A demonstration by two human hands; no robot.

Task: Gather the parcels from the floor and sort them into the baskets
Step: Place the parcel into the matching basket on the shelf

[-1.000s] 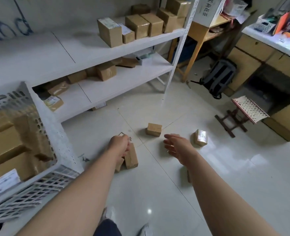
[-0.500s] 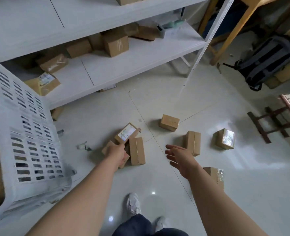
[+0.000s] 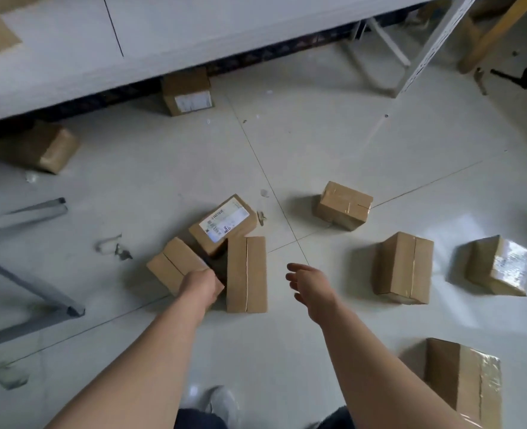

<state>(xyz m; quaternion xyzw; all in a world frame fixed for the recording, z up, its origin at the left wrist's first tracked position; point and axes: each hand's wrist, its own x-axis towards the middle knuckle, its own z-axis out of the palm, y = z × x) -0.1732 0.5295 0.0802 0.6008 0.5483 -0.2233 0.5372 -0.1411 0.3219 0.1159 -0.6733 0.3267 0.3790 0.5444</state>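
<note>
Head view: left hand (image 3: 202,287) grips near end of plain parcel (image 3: 171,264).

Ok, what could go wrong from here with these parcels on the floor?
1. The left grip holds the plain box in a tight cluster. The labelled box seems to lean on it, so lifting may tip that one over.
2. The far box, half under the shelf, could be missed.
3. The big box lies low at the person's right side, a possible trip.
</note>
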